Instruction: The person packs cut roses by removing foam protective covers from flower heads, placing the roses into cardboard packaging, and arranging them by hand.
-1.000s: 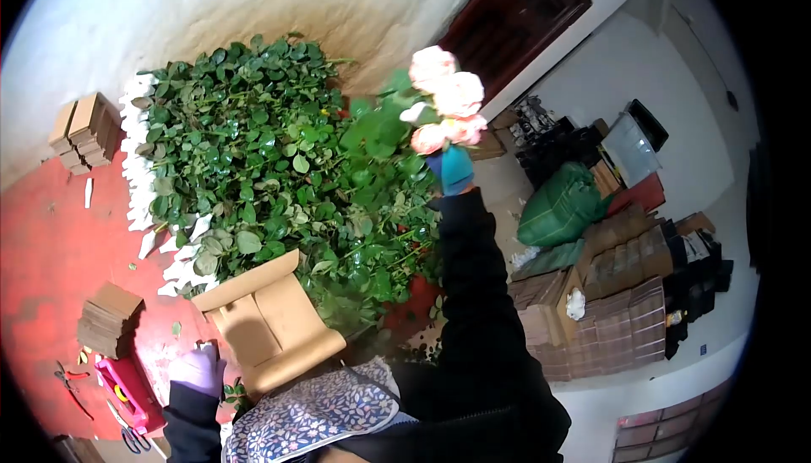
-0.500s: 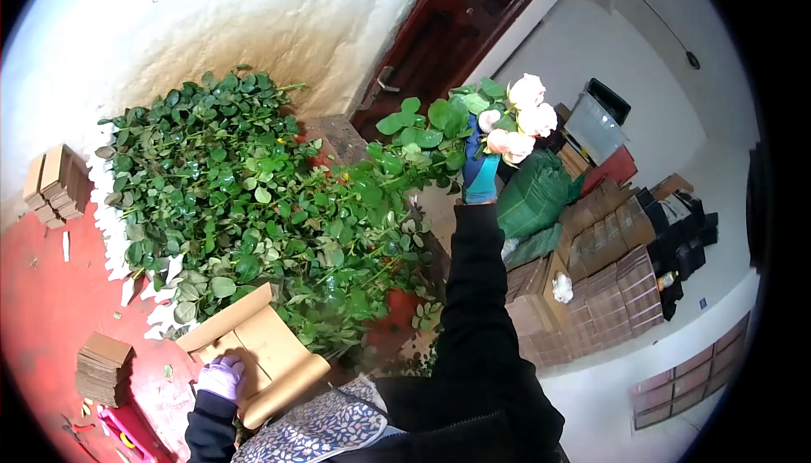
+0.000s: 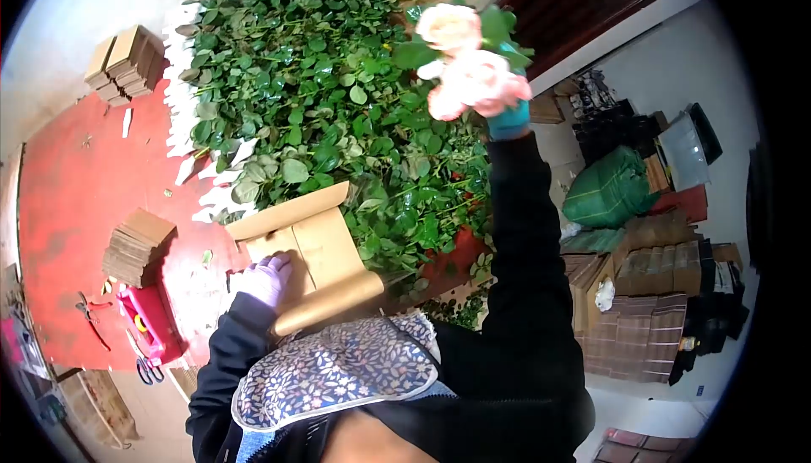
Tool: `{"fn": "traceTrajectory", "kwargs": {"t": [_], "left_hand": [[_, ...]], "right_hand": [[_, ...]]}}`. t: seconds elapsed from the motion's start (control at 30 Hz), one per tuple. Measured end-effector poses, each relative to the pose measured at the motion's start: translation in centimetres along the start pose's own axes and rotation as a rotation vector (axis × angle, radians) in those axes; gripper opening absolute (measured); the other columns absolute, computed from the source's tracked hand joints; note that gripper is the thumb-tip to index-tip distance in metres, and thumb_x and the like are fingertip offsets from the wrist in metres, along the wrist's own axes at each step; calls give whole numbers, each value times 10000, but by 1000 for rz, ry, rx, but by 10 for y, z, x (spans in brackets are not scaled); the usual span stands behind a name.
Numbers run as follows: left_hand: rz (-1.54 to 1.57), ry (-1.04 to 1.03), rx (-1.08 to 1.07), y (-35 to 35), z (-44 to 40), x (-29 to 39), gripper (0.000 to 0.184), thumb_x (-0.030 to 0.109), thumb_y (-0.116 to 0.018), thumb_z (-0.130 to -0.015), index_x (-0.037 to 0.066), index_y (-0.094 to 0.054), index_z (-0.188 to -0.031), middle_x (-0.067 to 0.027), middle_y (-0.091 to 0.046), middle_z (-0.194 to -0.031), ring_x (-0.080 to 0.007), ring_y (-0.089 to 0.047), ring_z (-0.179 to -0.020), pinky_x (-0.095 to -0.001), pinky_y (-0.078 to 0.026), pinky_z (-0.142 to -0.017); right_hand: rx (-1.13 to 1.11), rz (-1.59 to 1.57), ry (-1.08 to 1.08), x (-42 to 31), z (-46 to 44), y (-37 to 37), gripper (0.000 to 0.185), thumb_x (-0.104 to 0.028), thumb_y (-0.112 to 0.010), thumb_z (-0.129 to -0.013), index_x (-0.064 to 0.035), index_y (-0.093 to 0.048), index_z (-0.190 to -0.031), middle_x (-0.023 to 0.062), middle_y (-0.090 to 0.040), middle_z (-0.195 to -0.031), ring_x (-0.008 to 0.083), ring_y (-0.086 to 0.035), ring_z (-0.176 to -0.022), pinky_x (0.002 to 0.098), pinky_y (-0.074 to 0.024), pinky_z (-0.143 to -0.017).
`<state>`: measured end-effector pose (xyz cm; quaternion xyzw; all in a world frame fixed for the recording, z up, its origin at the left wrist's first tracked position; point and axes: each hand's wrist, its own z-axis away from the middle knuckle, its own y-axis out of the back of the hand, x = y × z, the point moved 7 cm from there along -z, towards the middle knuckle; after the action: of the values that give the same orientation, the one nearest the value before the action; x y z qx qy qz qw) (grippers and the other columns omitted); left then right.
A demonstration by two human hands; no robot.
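My right hand (image 3: 510,118), in a blue-green glove, is closed round a bunch of pink roses (image 3: 475,74), held up at the upper right of the leafy stems. The blooms hide most of its fingers. My left hand (image 3: 269,279), in a pale purple glove, lies with fingers spread on the left part of an opened brown cardboard wrap (image 3: 325,247). Beyond the wrap, a wide pile of green leafy stems (image 3: 312,83) covers the red table (image 3: 76,176). White pieces (image 3: 179,83) line the pile's left edge.
Stacked cardboard pieces (image 3: 139,243) stand on the left, with more (image 3: 127,62) by the wall. Near the table's front left are a pink tool (image 3: 152,324), red-handled pliers (image 3: 91,315) and scissors (image 3: 148,368). On the right are a green sack (image 3: 610,186) and stacked cardboard (image 3: 646,328).
My left hand has moved from beside the wrap onto it. The roses in my right hand have turned, with their blooms now towards the camera. The view has shifted.
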<state>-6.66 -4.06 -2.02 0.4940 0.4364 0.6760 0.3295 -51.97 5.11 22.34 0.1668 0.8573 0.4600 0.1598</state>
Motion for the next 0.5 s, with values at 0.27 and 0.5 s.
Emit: {"fn": "traceTrajectory", "kwargs": {"t": [0.27, 0.5], "left_hand": [[52, 23, -10, 30, 4, 16, 310, 137, -540, -867, 99, -641, -1158, -67, -601, -1266, -257, -591, -1123, -408, -493, -915], [-14, -5, 188, 8, 2, 7, 187, 207, -576, -875, 130, -678, -1012, -57, -584, -1129, -273, -583, -1002, -430, -493, -795]], "right_hand": [[306, -47, 17, 34, -4, 88, 198, -42, -567, -901, -13, -564, -1096, 95, -598, -1066, 215, -570, -947, 310, -462, -861], [535, 95, 302, 37, 8, 190, 124, -66, -582, -890, -30, -587, -1008, 84, -599, -984, 208, -571, -873, 304, -470, -809]]}}
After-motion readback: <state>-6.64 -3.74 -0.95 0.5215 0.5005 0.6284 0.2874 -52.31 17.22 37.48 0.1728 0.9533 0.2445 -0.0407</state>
